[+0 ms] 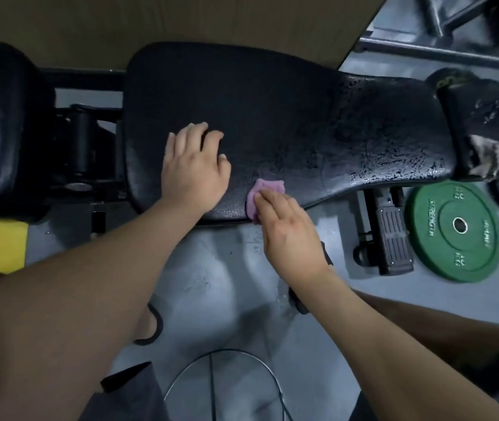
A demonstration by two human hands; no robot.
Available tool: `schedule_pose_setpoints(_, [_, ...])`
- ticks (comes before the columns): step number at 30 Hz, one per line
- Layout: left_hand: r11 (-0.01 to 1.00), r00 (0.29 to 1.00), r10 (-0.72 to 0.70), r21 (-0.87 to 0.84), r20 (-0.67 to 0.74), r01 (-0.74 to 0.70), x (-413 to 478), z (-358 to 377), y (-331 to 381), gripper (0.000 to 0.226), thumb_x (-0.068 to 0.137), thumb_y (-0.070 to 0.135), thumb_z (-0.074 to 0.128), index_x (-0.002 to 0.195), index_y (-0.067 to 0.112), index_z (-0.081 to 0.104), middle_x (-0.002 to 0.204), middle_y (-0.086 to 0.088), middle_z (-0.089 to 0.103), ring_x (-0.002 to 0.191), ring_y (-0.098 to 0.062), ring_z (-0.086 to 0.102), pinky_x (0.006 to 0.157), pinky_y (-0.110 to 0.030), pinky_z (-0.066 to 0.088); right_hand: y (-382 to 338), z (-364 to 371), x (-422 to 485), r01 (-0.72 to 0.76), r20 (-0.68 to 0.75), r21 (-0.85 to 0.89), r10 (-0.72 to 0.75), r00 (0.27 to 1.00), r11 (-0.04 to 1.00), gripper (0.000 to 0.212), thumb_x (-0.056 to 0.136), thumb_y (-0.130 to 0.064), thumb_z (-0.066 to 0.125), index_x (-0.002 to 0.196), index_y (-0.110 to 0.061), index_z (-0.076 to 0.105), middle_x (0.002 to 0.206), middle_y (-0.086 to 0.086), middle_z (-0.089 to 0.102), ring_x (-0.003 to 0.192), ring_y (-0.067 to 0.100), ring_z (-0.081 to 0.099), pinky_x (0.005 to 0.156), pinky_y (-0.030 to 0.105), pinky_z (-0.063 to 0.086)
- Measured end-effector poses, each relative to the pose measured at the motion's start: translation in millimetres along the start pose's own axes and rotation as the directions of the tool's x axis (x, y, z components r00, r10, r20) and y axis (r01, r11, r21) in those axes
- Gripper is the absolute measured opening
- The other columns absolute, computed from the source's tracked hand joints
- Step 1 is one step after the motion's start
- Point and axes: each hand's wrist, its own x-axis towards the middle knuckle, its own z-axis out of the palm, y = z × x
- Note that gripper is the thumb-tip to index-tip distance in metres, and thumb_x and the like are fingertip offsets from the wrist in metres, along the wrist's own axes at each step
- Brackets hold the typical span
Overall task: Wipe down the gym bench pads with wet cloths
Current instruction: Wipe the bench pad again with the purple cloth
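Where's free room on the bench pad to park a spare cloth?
Far half of the bench pad, beyond both hands; also its wet narrow end toward the torn roller. Crowded: near edge, left hand beside right hand on the purple cloth.

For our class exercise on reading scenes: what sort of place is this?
Most likely a gym: a black padded bench, a green weight plate marked in kg on the floor, and metal equipment frames behind.

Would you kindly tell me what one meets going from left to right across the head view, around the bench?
Left pad → left hand → purple cloth → ribbed footplate → green plate.
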Motion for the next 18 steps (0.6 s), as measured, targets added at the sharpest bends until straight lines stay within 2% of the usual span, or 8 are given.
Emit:
schedule_pose_setpoints(3, [0.998,1.0,0.015,0.055,0.003,-0.015,-4,0,-11,0.048,0.098,0.036,0.045,0.142,0.02,0.052,0.153,-0.012,0.044,0.146,-0.032,0.034,0.125,-0.054,0.017,21,-1,6,-0.166,-0.068,-0.008,0.165,0.984,0.986,0.054,0.078,0.01,0.057,0.132,0.004,0.061,0.138,0.022,0.06,0.121,0.04,0.058,0.108,0.046,0.047])
schedule_pose_setpoints(5, [0.995,1.0,-0.016,0.095,-0.005,0.016,-4,1,-12,0.05,0.098,0.039,0.044,0.145,0.022,0.049,0.155,-0.011,0.041,0.148,-0.031,0.03,0.125,-0.055,0.014,16,3,10,-0.201,-0.08,0.016,0.202,0.976,0.979,0.053,0.08,0.008,0.054,0.133,0.006,0.06,0.142,0.024,0.056,0.132,0.041,0.053,0.117,0.044,0.039])
schedule_pose_setpoints(8, [0.988,0.998,-0.054,0.143,-0.03,0.058,-5,5,-9,0.052,0.098,0.039,0.043,0.147,0.023,0.045,0.156,-0.009,0.039,0.15,-0.033,0.027,0.125,-0.058,0.012,-6,14,14,-0.021,-0.025,0.08,0.023,0.999,0.997,0.054,0.08,0.009,0.057,0.134,0.009,0.059,0.144,0.026,0.055,0.138,0.042,0.048,0.121,0.042,0.033])
schedule_pose_setpoints(11, [0.985,0.996,-0.082,0.15,-0.037,0.087,-5,5,-10,0.054,0.098,0.038,0.042,0.149,0.022,0.043,0.158,-0.01,0.038,0.151,-0.034,0.025,0.124,-0.06,0.012,3,10,19,0.138,0.05,0.076,-0.142,0.989,0.988,0.059,0.078,0.014,0.061,0.137,0.006,0.058,0.146,0.021,0.055,0.139,0.037,0.048,0.121,0.04,0.034])
schedule_pose_setpoints(13, [0.98,0.992,-0.117,0.16,-0.036,0.122,-5,4,-10,0.057,0.098,0.04,0.041,0.152,0.023,0.039,0.16,-0.011,0.033,0.152,-0.037,0.021,0.124,-0.061,0.01,23,2,20,0.075,0.05,0.041,-0.077,0.996,0.996,0.062,0.077,0.016,0.063,0.138,0.002,0.059,0.146,0.017,0.056,0.138,0.034,0.049,0.119,0.038,0.036])
schedule_pose_setpoints(16, [0.965,0.986,-0.165,0.203,-0.028,0.167,-5,4,-6,0.063,0.097,0.045,0.037,0.157,0.026,0.031,0.165,-0.013,0.025,0.154,-0.04,0.014,0.124,-0.062,0.008,23,0,20,-0.064,0.008,0.023,0.063,0.998,0.998,0.066,0.074,0.019,0.066,0.138,0.005,0.057,0.146,0.021,0.054,0.139,0.039,0.047,0.119,0.037,0.034])
schedule_pose_setpoints(18, [0.962,0.986,-0.166,0.217,-0.015,0.166,-4,5,-4,0.064,0.098,0.046,0.035,0.158,0.027,0.028,0.166,-0.014,0.023,0.155,-0.04,0.012,0.124,-0.063,0.009,7,5,20,-0.002,0.034,0.038,0.001,0.999,0.999,0.068,0.074,0.018,0.063,0.14,0.007,0.053,0.148,0.024,0.051,0.142,0.041,0.043,0.121,0.038,0.029])
